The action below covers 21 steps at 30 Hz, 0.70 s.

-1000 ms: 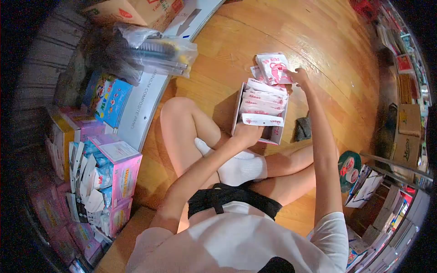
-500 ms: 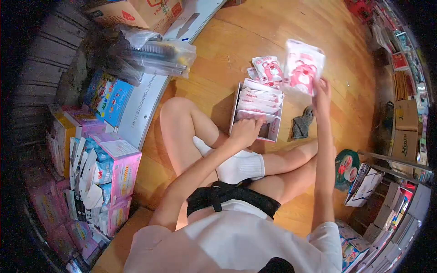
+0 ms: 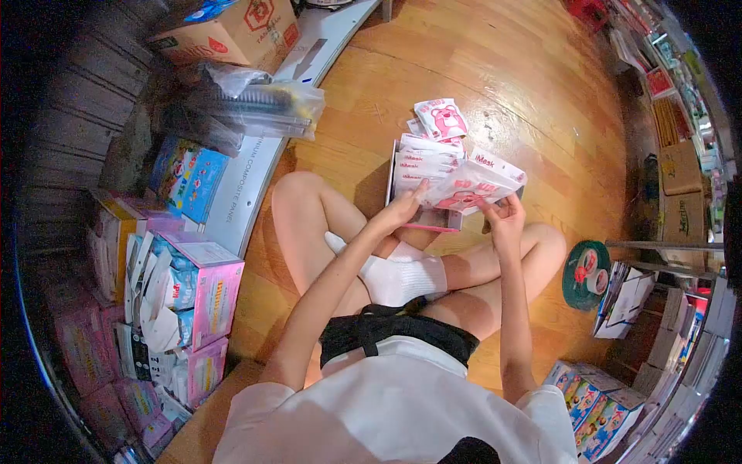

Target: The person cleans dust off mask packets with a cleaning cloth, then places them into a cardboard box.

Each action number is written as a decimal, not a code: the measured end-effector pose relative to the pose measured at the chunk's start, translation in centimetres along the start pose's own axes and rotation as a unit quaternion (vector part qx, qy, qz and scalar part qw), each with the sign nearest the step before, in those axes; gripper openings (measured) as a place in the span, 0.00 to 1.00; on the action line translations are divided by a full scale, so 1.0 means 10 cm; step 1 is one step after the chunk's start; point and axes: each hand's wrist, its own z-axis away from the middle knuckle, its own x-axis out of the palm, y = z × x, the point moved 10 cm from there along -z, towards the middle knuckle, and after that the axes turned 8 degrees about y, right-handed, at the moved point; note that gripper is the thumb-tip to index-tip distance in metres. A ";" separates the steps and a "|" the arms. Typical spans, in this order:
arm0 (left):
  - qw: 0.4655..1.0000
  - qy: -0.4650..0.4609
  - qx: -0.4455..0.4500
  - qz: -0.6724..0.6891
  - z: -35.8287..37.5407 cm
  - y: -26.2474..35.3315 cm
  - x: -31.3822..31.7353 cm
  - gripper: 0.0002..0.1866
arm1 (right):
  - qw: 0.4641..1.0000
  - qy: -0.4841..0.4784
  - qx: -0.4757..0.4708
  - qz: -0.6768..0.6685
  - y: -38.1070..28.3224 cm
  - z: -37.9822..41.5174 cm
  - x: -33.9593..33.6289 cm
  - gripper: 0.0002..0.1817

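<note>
A white and pink face mask packet with a bear print is tilted over the right side of a small open box. My right hand pinches its lower right edge. My left hand is closed at the packet's left end, over the front of the box; its fingertips are partly hidden. Inside the box, several upright packets labelled iMask stand in a row. Beyond the box, another bear-print packet lies on the floor, overlapping others.
Pink cartons of blue packs stand at the left, near a blue box. A plastic-wrapped bundle lies on the grey panel. Tape rolls sit on the right, beside shelves of stacked goods.
My right hand has brought the raised packet down and toward me, over the box. My left hand has shifted slightly left and up, to the packet's left end. The grey cloth is no longer visible.
</note>
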 end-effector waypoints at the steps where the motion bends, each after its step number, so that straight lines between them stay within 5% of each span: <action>1: 0.999 -0.011 -0.042 0.016 -0.03 -0.10 0.00 0.38 | 1.000 -0.001 -0.011 0.006 -0.03 -0.03 -0.01 0.23; 7: 0.964 -0.005 -0.230 0.135 -0.08 -0.52 0.02 0.38 | 0.981 -0.034 0.064 0.179 0.20 0.02 -0.11 0.19; 9: 0.942 -0.010 -0.262 0.211 -0.08 -0.57 0.05 0.38 | 0.989 -0.041 0.037 0.138 0.14 0.07 -0.03 0.17; 11: 0.944 -0.036 -0.242 0.220 -0.12 -0.62 0.04 0.38 | 0.994 -0.048 0.008 0.096 0.07 0.09 0.08 0.15; 17: 0.948 0.007 -0.226 0.225 -0.02 -0.47 -0.04 0.38 | 0.951 -0.080 -0.149 0.260 -0.07 0.11 0.33 0.12; 21: 0.926 -0.023 -0.266 0.265 0.02 -0.46 -0.02 0.35 | 0.961 -0.077 -0.130 0.231 0.06 0.08 0.28 0.13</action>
